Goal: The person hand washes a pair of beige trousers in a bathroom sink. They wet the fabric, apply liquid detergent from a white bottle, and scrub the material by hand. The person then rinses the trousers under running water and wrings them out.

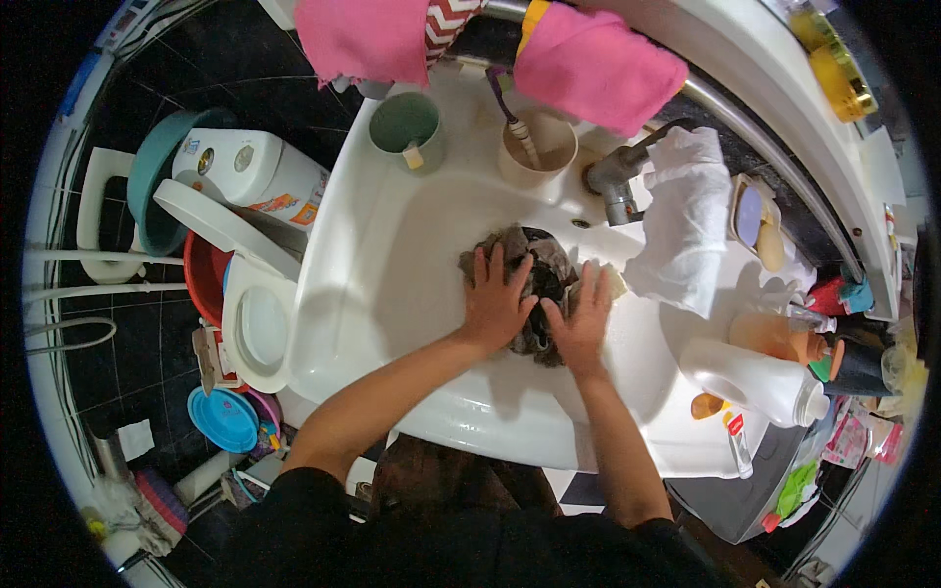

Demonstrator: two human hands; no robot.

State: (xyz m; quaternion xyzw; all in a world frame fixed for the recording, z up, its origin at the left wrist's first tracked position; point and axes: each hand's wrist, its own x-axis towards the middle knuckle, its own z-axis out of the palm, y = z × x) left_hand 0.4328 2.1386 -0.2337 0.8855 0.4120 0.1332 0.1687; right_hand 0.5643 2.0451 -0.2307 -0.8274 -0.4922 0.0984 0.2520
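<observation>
A wet bundle of dark and brownish cloth (pixel 545 257) lies in the basin of a white ceramic sink (pixel 412 257). On the bundle's left part rests my left hand (pixel 498 298), palm down with its fingers spread. My right hand (pixel 582 316) lies on the right side, also palm down and spread, over a paler piece of cloth (pixel 616 281). The thumbs almost meet above the dark middle. Both palms and the bundle's underside are hidden. Just beyond, to the right, is the metal faucet (pixel 621 191), with a white cloth (pixel 687 228) draped beside it.
A green mug (pixel 406 132) and a beige cup (pixel 539 151) holding a brush stand on the back rim. Pink towels (pixel 599 70) hang above. At right lie a white plastic bottle (pixel 753 382), a tube (pixel 737 445) and a soap dish (pixel 750 217). A toilet (pixel 257 323) stands at left.
</observation>
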